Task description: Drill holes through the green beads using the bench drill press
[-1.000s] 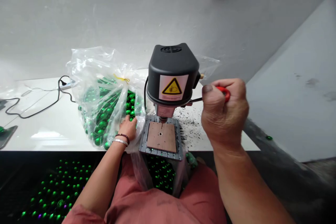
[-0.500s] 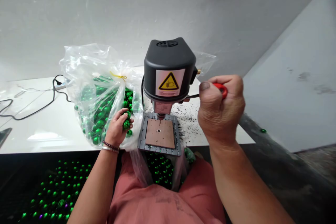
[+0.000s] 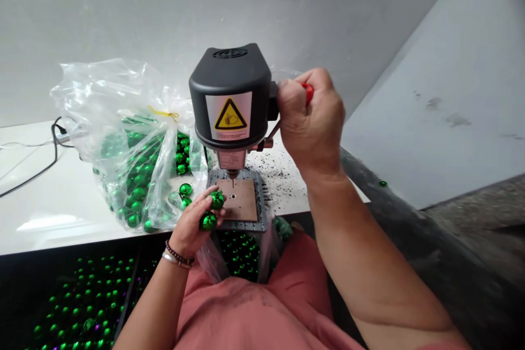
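Observation:
My left hand (image 3: pixel 196 220) holds two shiny green ball ornaments (image 3: pixel 208 221), one against the palm and one at the fingertips, at the left edge of the drill press base. My right hand (image 3: pixel 311 120) is wrapped around the red knob (image 3: pixel 307 93) on the drill press lever, right of the black motor housing (image 3: pixel 230 93). Beneath the housing a thin drill bit (image 3: pixel 233 182) points down over a brown board (image 3: pixel 246 205) with a small hole. The board lies on a grey slotted base plate (image 3: pixel 261 197).
A clear plastic bag (image 3: pixel 106 87) full of green balls, tied with yellow, stands left of the press. Two loose balls (image 3: pixel 185 190) lie by its mouth. Dark shavings (image 3: pixel 283 175) litter the white table (image 3: pixel 61 224). Many green balls (image 3: pixel 82 301) lie below the table edge. A black cable (image 3: pixel 41 172) runs at far left.
My left hand has moved from the bag's mouth to the base plate with green balls in it. My right hand has raised the lever knob. The camera view has shifted right.

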Demonstrator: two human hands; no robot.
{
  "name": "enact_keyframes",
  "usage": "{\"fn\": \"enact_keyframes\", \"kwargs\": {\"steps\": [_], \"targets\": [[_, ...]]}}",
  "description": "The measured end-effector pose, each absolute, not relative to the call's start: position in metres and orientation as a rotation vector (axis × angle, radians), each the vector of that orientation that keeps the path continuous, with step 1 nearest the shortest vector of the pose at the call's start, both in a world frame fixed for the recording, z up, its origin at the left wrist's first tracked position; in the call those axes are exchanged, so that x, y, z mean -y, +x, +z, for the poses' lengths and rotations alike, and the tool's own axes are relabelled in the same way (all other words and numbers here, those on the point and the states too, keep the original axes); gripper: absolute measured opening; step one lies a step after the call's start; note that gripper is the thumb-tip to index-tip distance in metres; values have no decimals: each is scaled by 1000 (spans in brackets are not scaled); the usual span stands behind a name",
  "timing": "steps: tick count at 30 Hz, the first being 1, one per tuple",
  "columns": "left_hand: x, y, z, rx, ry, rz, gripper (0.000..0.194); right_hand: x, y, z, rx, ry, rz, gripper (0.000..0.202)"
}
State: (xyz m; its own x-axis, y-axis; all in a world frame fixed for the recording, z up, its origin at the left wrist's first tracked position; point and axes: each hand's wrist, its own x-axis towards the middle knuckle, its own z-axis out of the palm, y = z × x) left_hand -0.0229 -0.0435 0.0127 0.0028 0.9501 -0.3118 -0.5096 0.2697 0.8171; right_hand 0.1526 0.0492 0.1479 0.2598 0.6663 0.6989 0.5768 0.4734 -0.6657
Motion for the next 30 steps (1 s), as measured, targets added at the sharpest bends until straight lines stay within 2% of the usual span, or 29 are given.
{"fn": "enact_keyframes", "kwargs": {"steps": [6, 14, 22, 30], "targets": [[43, -24, 10, -992, 510, 1234, 39, -71, 151, 153, 1386, -1215, 147, 29], [41, -23, 2, -1346, 725, 1190, 65, -69, 150, 152, 1374, -1170, 186, 30], [19, -19, 0, -1878, 1322, 1026, 42, -69, 152, 153, 1389, -1172, 206, 31], [5, -10, 1, -2032, 1569, 707, 41, -68, 154, 152, 1382, -1110, 235, 31]]}}
